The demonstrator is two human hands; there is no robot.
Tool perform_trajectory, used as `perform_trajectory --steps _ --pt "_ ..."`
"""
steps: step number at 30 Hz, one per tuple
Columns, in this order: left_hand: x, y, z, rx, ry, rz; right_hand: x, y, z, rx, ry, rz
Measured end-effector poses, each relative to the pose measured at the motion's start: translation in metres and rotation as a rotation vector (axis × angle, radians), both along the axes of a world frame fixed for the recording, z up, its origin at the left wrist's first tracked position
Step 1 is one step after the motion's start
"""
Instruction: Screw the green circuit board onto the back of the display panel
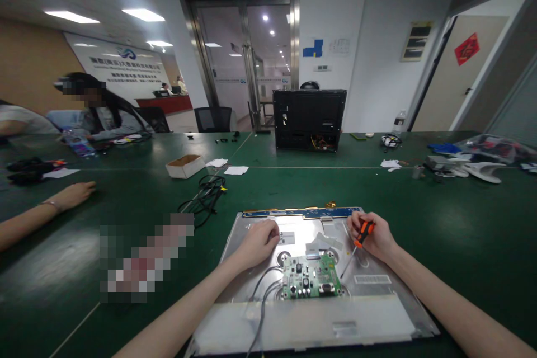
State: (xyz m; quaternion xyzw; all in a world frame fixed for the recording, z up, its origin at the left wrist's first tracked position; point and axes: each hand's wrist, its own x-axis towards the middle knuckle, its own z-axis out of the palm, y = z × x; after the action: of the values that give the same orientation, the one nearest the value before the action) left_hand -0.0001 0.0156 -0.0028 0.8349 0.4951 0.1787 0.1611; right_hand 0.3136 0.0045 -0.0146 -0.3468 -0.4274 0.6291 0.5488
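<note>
A bare metal display panel (235,268) lies in front of me with its back up. On its middle sits a green circuit board (312,277), with black cables (263,307) running from its left side. A narrow blue circuit strip (289,213) lines the far edge. My right hand (375,235) grips an orange-and-black screwdriver (364,234) over the panel's right half, its shaft slanting down toward the board's right edge. My left hand (258,243) rests on the panel behind the board's left corner, fingers curled in; whatever they may hold is hidden.
Black cables (205,196) and a small open box (184,166) lie beyond the panel to the left. A black monitor-like casing (309,120) stands at the back. Loose parts (453,166) are at the far right. Another person's hand (73,196) rests on the table at left.
</note>
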Motion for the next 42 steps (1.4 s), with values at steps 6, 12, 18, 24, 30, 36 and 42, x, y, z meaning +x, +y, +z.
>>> perform_trajectory --steps 6,12,18,24,30,36,42 --pt "0.005 0.015 0.002 -0.096 -0.045 -0.020 0.005 0.000 0.000 -0.003 -0.005 0.004" --pt "-0.004 0.021 0.006 -0.228 -0.133 -0.075 0.005 -0.003 -0.001 -0.021 -0.003 0.027" --pt "-0.008 0.000 0.013 -0.211 -0.208 -0.095 0.007 -0.002 -0.002 -0.046 0.032 0.023" --pt "0.003 -0.013 0.017 -0.234 -0.225 -0.216 0.007 -0.002 -0.003 -0.081 0.063 0.031" --pt "0.005 -0.015 0.012 -0.262 -0.208 -0.249 0.004 -0.004 -0.002 -0.115 0.098 0.032" --pt "0.007 -0.014 0.009 -0.255 -0.202 -0.237 0.003 -0.004 0.000 -0.164 0.115 0.005" --pt "0.006 -0.014 0.009 -0.245 -0.191 -0.220 0.004 -0.003 0.002 -0.218 0.083 -0.027"
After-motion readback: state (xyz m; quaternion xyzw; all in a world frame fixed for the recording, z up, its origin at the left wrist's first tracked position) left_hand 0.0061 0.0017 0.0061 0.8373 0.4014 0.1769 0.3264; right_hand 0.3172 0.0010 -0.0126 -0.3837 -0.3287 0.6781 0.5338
